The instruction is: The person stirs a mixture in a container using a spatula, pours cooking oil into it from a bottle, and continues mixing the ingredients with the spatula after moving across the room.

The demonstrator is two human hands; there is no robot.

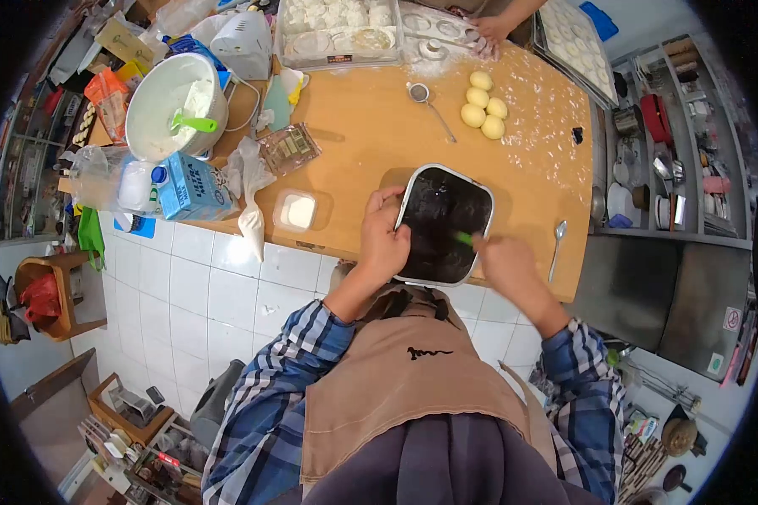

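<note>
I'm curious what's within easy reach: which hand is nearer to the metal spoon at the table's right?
Right. The right hand is a small gap left of the spoon, at the right side of the pan; the left hand is farther, at the pan's left rim.

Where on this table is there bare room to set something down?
The tabletop is bare between the brown packet and the long-handled strainer. Another patch lies between the dark-filled container and the spoon, near the right hand. The left end is crowded: white bucket, milk carton, piping bag.
</note>
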